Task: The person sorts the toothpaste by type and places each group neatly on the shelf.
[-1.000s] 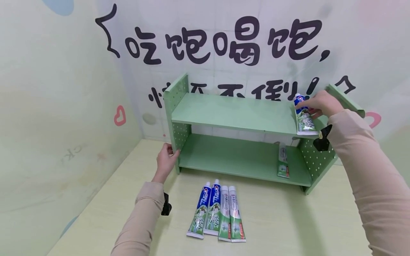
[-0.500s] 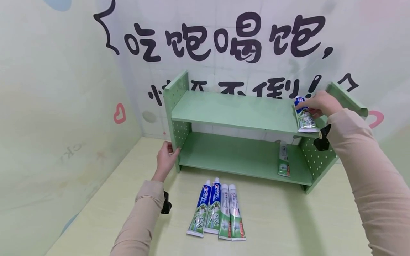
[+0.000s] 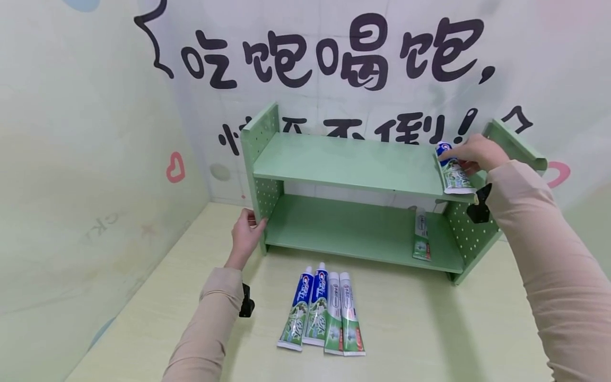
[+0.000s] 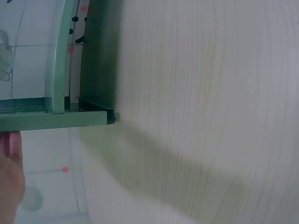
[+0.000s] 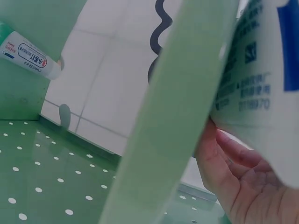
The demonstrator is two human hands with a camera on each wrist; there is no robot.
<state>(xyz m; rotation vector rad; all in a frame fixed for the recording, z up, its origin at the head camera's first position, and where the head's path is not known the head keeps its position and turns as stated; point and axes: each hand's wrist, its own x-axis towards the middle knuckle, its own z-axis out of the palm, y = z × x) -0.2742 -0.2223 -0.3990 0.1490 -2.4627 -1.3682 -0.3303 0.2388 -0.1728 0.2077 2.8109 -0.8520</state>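
Note:
My right hand (image 3: 479, 151) holds a blue, white and green toothpaste tube (image 3: 455, 175) at the right end of the upper board. Its cap points to the wall and its flat end reaches the board's front edge. In the right wrist view the tube's printed back (image 5: 252, 93) hides part of the fingers. My left hand (image 3: 245, 236) grips the left side panel of the green shelf rack (image 3: 353, 164), thumb at the front edge. Only part of that hand (image 4: 10, 172) shows in the left wrist view. A white-and-green toothpaste tube (image 3: 421, 236) lies on the lower board.
On the table (image 3: 396, 329) in front of the rack, two blue-and-green toothpaste tubes (image 3: 296, 313) lie left of two white-and-green toothpaste tubes (image 3: 350, 318). A wall with black lettering (image 3: 367, 53) stands behind the rack. Another wall (image 3: 95, 159) rises on the left.
The head view has tilted slightly, so the scene sits a little higher. The held tube's flat end looks slightly lower against the board; both hands stay in nearly the same places.

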